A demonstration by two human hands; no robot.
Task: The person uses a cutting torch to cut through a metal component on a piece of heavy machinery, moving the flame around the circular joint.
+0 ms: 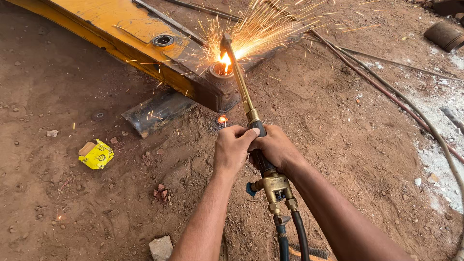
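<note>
Taking the yellow steel beam [96, 21] as your landmark and moving left to right: below its left part a small yellow packet [96, 154] lies on the dirt floor [48, 87], and a dark curved plate [157, 111] rests just under the beam's lower edge. At the beam's right end sits a dark round boss [220, 79], where the tip of your cutting torch [241, 92] burns and throws sparks up and right. A glowing drop [222, 119] lies on the ground directly under that end. Your left hand [233, 147] wraps closed around the torch's black handle, and your right hand [275, 147] grips it just beside, fingers curled shut. The twin hoses [290, 237] hang from the brass valve body towards you. Right of the beam, more hoses [386, 94] cross the dirt, possibly the same lines. Sparks and falling slag could burn your bare forearms or scorch the hoses; the packet might catch.
</note>
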